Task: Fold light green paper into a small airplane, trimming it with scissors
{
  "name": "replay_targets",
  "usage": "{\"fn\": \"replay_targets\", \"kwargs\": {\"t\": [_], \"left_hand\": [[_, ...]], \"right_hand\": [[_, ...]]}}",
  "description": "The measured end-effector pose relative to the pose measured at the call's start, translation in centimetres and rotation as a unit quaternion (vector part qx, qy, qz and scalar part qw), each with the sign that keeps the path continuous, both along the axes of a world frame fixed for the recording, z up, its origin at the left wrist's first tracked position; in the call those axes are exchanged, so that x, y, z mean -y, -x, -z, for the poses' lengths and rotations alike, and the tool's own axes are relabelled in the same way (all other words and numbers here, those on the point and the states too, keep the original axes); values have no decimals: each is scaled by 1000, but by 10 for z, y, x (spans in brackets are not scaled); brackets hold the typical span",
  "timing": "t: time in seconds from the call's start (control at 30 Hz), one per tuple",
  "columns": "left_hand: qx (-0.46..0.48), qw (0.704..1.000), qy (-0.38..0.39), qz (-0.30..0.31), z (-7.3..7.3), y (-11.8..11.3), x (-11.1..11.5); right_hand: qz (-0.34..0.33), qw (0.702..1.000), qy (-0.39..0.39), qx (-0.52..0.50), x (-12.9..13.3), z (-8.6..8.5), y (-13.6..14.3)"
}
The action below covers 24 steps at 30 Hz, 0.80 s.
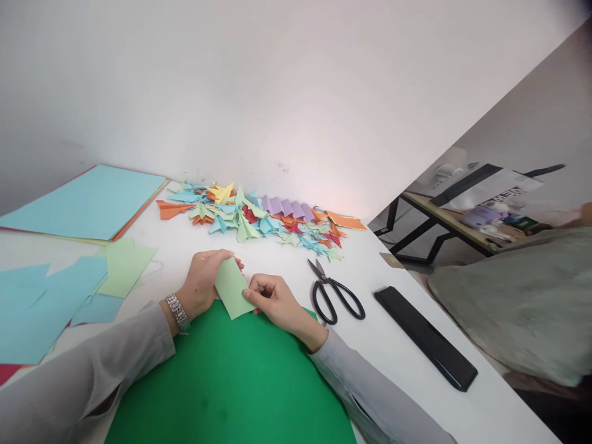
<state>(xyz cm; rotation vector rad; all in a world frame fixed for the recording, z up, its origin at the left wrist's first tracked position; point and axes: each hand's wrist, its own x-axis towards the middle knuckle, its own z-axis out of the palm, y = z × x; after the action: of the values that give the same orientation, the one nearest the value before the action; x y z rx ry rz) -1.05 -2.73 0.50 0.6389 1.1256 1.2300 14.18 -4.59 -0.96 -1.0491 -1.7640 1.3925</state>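
Observation:
A small light-green rectangle of paper (232, 288) is held up above a large green sheet (231, 376). My left hand (202, 280), with a metal-band watch at the wrist, grips its upper left edge, thumb on top and the other fingers behind. On the lower right side, my right hand (276, 300) pinches the same paper between thumb and fingers. Open-bladed scissors (329, 287) with black handles lie to the right of my right hand. Beyond both hands, along the wall, sits a pile of folded paper planes (245, 225) in several colours.
Large coloured sheets (87, 200) are stacked at the back left. Blue and green paper pieces (127, 265) lie nearer on the left. A long black case (425, 336) rests by the table's right edge. Beyond it are grey-green cloth (518, 296) and a wooden-topped table (439, 213) with items.

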Motion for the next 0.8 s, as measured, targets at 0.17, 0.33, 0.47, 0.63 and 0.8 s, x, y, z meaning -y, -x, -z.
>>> {"fn": "replay_targets", "kwargs": {"t": [0.17, 0.33, 0.47, 0.63, 0.8], "left_hand": [[-7, 1000, -2, 11, 0, 1, 0], [21, 998, -50, 11, 3, 4, -3], [20, 996, -89, 10, 3, 5, -2], [27, 994, -94, 40, 4, 6, 0], [-33, 992, -98, 77, 7, 5, 1]], "right_hand": [[-1, 1000, -6, 3, 1, 0, 0], [16, 1000, -2, 3, 2, 1, 0], [26, 999, 23, -18, 1, 1, 0], [29, 997, 40, -52, 1, -1, -3], [27, 997, 12, -77, 1, -3, -4]]}}
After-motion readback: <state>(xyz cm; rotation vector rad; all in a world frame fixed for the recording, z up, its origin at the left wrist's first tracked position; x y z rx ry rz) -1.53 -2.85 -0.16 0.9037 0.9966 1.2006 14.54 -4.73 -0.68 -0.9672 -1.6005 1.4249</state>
